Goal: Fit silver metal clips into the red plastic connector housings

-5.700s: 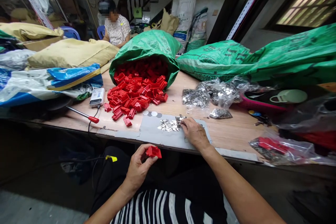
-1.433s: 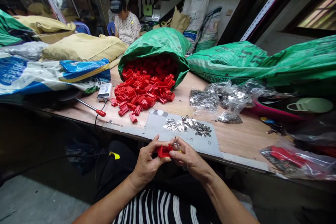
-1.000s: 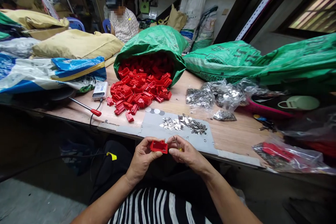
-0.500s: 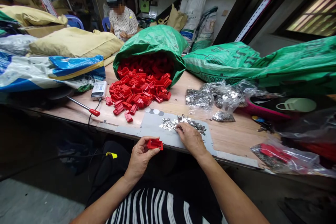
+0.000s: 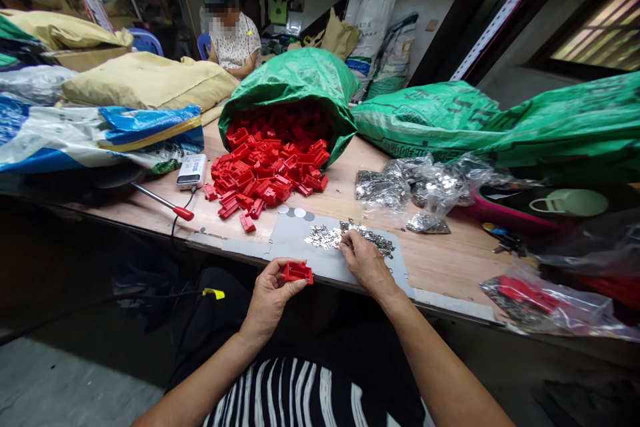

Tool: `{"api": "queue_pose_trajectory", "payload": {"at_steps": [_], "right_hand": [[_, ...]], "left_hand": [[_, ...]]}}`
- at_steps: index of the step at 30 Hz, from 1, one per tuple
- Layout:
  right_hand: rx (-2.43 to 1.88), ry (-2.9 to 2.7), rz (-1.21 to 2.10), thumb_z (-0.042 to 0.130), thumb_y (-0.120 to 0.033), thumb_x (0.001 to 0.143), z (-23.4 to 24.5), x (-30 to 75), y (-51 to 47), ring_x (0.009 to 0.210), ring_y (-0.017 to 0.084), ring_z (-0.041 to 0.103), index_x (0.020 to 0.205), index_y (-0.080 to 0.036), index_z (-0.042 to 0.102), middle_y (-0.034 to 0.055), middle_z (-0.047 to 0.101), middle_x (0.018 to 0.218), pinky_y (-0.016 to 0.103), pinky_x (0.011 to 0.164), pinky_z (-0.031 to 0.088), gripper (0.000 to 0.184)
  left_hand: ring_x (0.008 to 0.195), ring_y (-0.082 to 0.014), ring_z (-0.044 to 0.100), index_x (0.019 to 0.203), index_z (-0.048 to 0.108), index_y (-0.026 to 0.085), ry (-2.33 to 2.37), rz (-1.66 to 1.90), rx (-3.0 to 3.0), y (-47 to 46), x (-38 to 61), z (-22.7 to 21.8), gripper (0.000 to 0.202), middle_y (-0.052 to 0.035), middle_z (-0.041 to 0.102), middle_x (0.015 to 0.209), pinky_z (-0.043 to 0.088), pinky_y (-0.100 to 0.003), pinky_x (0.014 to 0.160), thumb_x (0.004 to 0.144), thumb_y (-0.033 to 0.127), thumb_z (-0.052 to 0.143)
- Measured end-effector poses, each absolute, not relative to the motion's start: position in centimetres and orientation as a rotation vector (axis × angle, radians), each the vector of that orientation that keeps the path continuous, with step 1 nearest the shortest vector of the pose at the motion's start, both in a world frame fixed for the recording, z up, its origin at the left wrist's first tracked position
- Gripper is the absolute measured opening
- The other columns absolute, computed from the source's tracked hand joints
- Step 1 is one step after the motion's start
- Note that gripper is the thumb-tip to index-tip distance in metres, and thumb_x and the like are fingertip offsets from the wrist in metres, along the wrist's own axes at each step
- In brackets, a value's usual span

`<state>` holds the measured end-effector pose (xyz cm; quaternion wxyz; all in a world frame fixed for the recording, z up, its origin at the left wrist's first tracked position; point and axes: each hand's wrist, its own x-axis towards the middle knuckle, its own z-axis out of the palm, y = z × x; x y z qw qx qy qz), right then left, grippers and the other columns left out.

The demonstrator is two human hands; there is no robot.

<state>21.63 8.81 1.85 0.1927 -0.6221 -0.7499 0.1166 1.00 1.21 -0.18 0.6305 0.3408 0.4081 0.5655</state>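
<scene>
Between thumb and fingers, my left hand [image 5: 270, 297] grips a small red plastic housing [image 5: 299, 272], its hollow side facing up, just off the table's front edge. My right hand [image 5: 364, 259] is closed in a pinch at the pile of small metal pieces [image 5: 325, 236]; whatever sits between its fingertips is too small to make out. The metal pieces lie on a grey mat [image 5: 290, 240]. Behind the mat, many more red housings [image 5: 265, 173] spill from the mouth of a green woven sack [image 5: 305, 73].
Plastic bags of metal parts [image 5: 383, 190] lie right of the sack. A red-tipped lever [image 5: 183, 213] and a white power bank [image 5: 191, 171] are at the left. Another green sack [image 5: 430, 113] lies at the back right. A person [image 5: 235, 43] sits across the table.
The whole view has shifted slightly. Both hands keep nearly the same places, the left one still on the red housing and the right one still at the metal pieces.
</scene>
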Motion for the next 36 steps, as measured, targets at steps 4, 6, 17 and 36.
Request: {"api": "queue_pose_trajectory", "payload": {"at_steps": [4,6,17,36], "right_hand": [[-1.591,-2.044,0.514,0.046,-0.021,0.086,2.1,22.3,8.5,0.083,0.021,0.063,0.096,-0.02,0.057,0.0061,0.068,0.091,0.031,0.073,0.044,0.015],[-1.523,-2.04,0.604,0.047,-0.023,0.086,2.5,22.2,8.1,0.082,0.021,0.063,0.093,-0.022,0.059,0.0047,0.069,0.092,0.031,0.074,0.045,0.014],[-1.237,-1.846,0.984,0.058,-0.029,0.086,4.1,18.5,4.3,0.06,0.014,0.051,0.082,-0.022,0.064,0.0019,0.061,0.078,0.028,0.059,0.041,0.01],[-1.087,-1.845,1.259,0.064,-0.025,0.084,3.3,19.9,3.8,0.068,0.012,0.054,0.091,-0.021,0.062,-0.0005,0.064,0.082,0.025,0.064,0.042,0.008]], "left_hand": [[0.087,-0.0145,0.068,0.097,0.065,0.016,0.904,1.291,0.725,1.5,1.3,0.1,0.03,-0.0058,0.073,0.103,0.052,-0.027,0.085,0.069,0.02,0.078],[0.087,-0.0146,0.067,0.099,0.066,0.017,0.873,1.292,0.678,1.6,1.4,0.3,0.033,-0.005,0.072,0.103,0.053,-0.027,0.081,0.069,0.021,0.078],[0.079,-0.0115,0.064,0.12,0.062,0.021,0.763,1.278,0.588,2.0,1.9,1.7,0.053,-0.0004,0.068,0.088,0.053,-0.024,0.074,0.069,0.022,0.078],[0.09,-0.0138,0.062,0.116,0.066,0.023,0.712,1.276,0.707,1.9,2.1,1.6,0.043,-0.0024,0.07,0.097,0.044,-0.027,0.087,0.074,0.023,0.075]]}}
